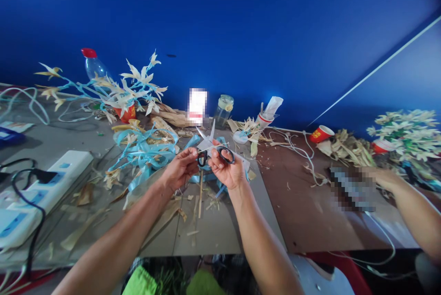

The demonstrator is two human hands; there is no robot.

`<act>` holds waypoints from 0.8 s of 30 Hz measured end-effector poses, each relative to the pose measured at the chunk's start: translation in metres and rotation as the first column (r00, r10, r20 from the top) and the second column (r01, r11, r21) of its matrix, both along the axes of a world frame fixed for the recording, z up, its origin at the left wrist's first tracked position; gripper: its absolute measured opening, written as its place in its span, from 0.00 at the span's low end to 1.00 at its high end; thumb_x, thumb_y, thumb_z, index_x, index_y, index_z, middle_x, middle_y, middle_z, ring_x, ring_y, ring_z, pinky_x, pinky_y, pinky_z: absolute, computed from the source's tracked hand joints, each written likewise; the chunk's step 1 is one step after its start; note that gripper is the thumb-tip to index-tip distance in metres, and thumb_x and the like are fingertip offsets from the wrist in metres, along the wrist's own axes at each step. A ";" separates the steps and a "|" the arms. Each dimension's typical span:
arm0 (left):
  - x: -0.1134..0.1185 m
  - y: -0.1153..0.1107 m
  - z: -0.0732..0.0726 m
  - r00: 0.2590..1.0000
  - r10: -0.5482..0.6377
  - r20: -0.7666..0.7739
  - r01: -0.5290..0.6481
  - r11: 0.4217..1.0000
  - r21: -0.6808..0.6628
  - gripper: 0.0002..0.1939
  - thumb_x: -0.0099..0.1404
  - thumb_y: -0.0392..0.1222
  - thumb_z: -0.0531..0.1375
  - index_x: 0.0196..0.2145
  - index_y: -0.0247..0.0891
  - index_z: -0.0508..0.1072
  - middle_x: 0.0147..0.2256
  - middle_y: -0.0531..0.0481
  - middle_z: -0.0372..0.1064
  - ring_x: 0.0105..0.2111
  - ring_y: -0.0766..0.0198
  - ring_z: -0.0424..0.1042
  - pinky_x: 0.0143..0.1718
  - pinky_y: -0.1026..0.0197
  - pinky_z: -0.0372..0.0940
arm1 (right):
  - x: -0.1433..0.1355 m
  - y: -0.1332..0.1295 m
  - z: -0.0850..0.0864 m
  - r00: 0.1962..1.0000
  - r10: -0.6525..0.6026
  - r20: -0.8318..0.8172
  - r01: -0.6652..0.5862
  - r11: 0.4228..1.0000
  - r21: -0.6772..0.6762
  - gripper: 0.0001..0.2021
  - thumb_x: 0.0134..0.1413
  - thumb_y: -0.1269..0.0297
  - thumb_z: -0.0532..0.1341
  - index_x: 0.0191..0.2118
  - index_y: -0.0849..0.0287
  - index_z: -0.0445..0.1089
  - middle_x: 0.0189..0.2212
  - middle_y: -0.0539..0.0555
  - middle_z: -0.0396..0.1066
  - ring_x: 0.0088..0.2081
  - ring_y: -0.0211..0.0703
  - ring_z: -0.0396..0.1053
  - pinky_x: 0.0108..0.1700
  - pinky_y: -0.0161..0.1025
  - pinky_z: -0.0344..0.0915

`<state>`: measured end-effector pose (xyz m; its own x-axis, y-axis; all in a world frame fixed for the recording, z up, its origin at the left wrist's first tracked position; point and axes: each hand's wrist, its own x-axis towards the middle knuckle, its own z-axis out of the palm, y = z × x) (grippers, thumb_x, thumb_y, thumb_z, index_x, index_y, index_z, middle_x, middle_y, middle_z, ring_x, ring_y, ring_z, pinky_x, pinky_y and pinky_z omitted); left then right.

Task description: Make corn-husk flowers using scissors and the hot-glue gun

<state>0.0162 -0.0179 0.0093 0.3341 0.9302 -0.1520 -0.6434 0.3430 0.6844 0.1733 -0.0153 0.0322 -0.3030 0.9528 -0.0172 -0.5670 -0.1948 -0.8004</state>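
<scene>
Scissors point(211, 137) gape: our left fingers point(189, 154) pinch at 1 loop point(206, 159), right fingers point(218, 161) curl round the other; we seem to be adjusting grip, and closing blades point(212, 130) needs steadiness.

wall: plain blue point(220, 33) | scissors handles point(233, 156): black | ribbon point(138, 157): light blue | bottle cap point(88, 53), upper left: red | power strip point(70, 166): white | table point(310, 226): grey, brown right
</scene>
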 end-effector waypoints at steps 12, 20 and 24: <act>0.005 -0.002 0.004 0.998 0.051 -0.023 -0.052 0.998 -0.040 0.10 0.52 0.37 0.66 0.27 0.34 0.66 0.19 0.56 0.62 0.15 0.76 0.59 0.18 0.73 0.57 | -0.015 -0.002 -0.010 0.922 -0.067 0.381 0.063 0.998 0.024 0.22 0.33 0.58 0.69 0.38 0.57 0.66 0.29 0.47 0.63 0.27 0.33 0.58 0.26 0.30 0.54; 0.006 -0.006 0.010 0.995 0.094 -0.042 -0.096 0.994 -0.046 0.11 0.51 0.38 0.67 0.26 0.35 0.66 0.16 0.60 0.57 0.13 0.78 0.53 0.15 0.73 0.52 | -0.013 0.002 -0.016 0.932 -0.073 0.356 0.059 0.997 0.051 0.17 0.42 0.50 0.64 0.35 0.57 0.69 0.24 0.47 0.63 0.23 0.33 0.55 0.23 0.31 0.52; 0.008 -0.007 0.013 0.986 0.163 -0.041 -0.164 0.986 -0.030 0.12 0.50 0.37 0.68 0.26 0.35 0.66 0.20 0.58 0.62 0.13 0.79 0.51 0.14 0.73 0.49 | -0.014 0.006 -0.018 0.948 -0.137 0.289 0.129 0.991 0.047 0.16 0.40 0.53 0.65 0.34 0.57 0.69 0.25 0.48 0.66 0.21 0.32 0.53 0.21 0.32 0.50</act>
<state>0.0239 -0.0247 0.0225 0.1716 0.9661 -0.1930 -0.6661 0.2581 0.6998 0.1597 -0.0094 0.0143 -0.1592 0.9855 -0.0594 -0.3285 -0.1096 -0.9381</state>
